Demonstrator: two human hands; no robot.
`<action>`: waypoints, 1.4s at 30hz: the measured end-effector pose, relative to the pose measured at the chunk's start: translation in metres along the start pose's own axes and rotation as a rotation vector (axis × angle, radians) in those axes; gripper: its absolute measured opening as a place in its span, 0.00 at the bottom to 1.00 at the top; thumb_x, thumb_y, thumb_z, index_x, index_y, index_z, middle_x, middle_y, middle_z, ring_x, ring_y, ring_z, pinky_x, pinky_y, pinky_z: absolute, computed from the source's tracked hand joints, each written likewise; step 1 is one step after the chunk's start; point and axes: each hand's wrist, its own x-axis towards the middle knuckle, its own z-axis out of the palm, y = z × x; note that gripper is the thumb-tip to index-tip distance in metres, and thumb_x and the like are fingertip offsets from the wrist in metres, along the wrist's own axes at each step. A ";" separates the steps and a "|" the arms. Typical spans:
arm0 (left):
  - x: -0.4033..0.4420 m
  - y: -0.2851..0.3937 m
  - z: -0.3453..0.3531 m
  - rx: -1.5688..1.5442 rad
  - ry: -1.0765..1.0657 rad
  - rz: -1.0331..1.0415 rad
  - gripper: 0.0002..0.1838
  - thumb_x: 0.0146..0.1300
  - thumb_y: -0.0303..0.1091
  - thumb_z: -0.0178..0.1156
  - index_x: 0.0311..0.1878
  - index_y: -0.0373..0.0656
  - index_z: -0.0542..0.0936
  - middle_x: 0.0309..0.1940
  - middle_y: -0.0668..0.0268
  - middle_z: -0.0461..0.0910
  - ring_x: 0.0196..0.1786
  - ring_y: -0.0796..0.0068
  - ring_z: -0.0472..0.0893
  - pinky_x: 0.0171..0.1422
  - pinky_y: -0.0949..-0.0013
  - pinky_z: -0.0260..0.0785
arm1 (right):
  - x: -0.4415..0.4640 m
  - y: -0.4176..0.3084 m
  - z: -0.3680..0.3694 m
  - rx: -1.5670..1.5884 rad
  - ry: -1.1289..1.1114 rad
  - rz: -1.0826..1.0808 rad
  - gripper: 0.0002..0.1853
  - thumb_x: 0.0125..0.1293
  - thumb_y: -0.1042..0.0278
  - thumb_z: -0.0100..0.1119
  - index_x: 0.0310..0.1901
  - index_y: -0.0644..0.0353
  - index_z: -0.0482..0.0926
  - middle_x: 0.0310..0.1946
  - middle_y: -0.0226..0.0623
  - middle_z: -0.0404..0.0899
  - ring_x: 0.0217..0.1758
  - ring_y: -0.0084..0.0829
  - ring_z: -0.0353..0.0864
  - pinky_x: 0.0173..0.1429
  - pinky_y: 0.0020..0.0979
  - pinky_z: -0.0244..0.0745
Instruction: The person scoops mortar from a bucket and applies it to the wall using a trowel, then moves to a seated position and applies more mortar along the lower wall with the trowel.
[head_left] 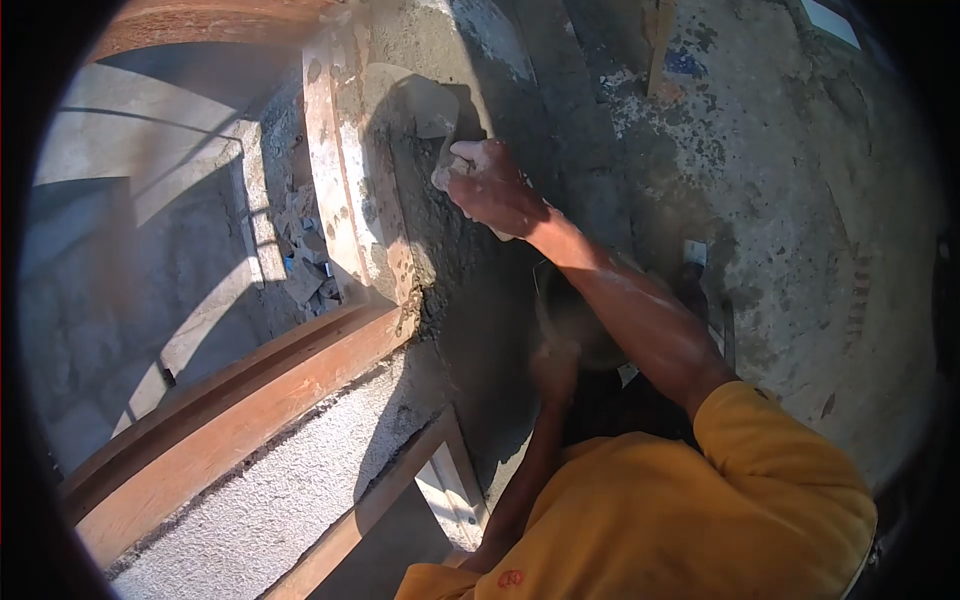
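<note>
My right hand [485, 185] is closed around the handle of a trowel. The rounded, pale trowel blade [430, 107] lies against wet grey mortar [415, 195] on the narrow wall strip beside a window opening. Lower down, in shadow, my left hand [556, 368] looks closed at the edge of a dark round container [595, 315]; its fingers are blurred. A thin pale line, perhaps a rim or wire, rises from that hand. What the container holds is hard to see.
A wooden frame [270, 390] borders the opening at left, with rough white plaster [285, 465] below it. Broken rubble [310, 255] shows through the opening. At right stretches a stained grey concrete surface [790, 220]. A smaller wooden frame [450, 460] sits near the bottom.
</note>
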 end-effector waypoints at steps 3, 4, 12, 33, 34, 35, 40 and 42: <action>0.004 -0.010 0.005 -0.142 -0.043 -0.012 0.13 0.64 0.33 0.72 0.46 0.34 0.84 0.39 0.68 0.84 0.41 0.78 0.78 0.48 0.63 0.73 | -0.056 -0.003 0.019 0.056 0.020 0.035 0.19 0.69 0.57 0.69 0.40 0.70 0.81 0.23 0.28 0.77 0.26 0.18 0.77 0.31 0.30 0.73; 0.010 -0.024 0.006 -0.121 -0.056 0.127 0.14 0.64 0.33 0.72 0.47 0.35 0.84 0.41 0.69 0.83 0.43 0.79 0.77 0.49 0.63 0.73 | -0.079 -0.008 0.027 0.047 0.056 0.062 0.20 0.70 0.56 0.69 0.41 0.71 0.82 0.23 0.28 0.78 0.26 0.18 0.77 0.31 0.30 0.73; 0.007 -0.032 0.016 0.039 -0.060 0.163 0.14 0.68 0.39 0.71 0.47 0.37 0.85 0.43 0.68 0.84 0.45 0.81 0.77 0.49 0.61 0.74 | -0.201 -0.056 -0.012 0.900 -0.319 0.741 0.15 0.73 0.63 0.66 0.50 0.68 0.83 0.29 0.36 0.81 0.27 0.25 0.82 0.30 0.31 0.78; 0.006 -0.069 0.021 0.038 -0.077 0.094 0.11 0.66 0.33 0.70 0.45 0.34 0.86 0.37 0.63 0.88 0.41 0.74 0.82 0.49 0.61 0.77 | -0.127 0.082 -0.001 -0.129 0.335 0.077 0.12 0.72 0.66 0.67 0.32 0.64 0.79 0.24 0.30 0.76 0.30 0.19 0.71 0.37 0.35 0.71; 0.003 -0.058 0.020 0.027 -0.078 0.080 0.11 0.65 0.32 0.70 0.45 0.34 0.86 0.37 0.63 0.88 0.41 0.75 0.82 0.49 0.61 0.77 | -0.097 0.096 -0.007 -0.185 0.291 0.089 0.11 0.72 0.66 0.68 0.34 0.63 0.80 0.25 0.30 0.77 0.30 0.19 0.72 0.37 0.34 0.71; -0.009 -0.042 0.016 0.021 -0.075 0.059 0.11 0.64 0.31 0.70 0.45 0.33 0.86 0.37 0.64 0.88 0.41 0.75 0.82 0.49 0.61 0.77 | -0.067 0.108 -0.010 -0.235 0.246 0.108 0.11 0.72 0.66 0.68 0.35 0.63 0.81 0.25 0.29 0.79 0.30 0.20 0.74 0.37 0.34 0.72; -0.009 -0.060 0.005 0.071 -0.031 0.055 0.13 0.63 0.31 0.71 0.46 0.32 0.87 0.36 0.64 0.88 0.40 0.75 0.82 0.49 0.62 0.77 | 0.046 0.118 -0.021 0.211 0.055 0.223 0.15 0.67 0.61 0.72 0.45 0.65 0.86 0.34 0.33 0.86 0.33 0.27 0.83 0.39 0.36 0.78; -0.013 -0.058 0.002 0.062 -0.038 0.049 0.13 0.63 0.31 0.71 0.46 0.31 0.87 0.37 0.63 0.89 0.41 0.75 0.82 0.50 0.62 0.77 | 0.045 0.118 -0.023 0.175 0.022 0.199 0.16 0.67 0.61 0.72 0.48 0.66 0.86 0.34 0.32 0.86 0.33 0.25 0.83 0.38 0.34 0.79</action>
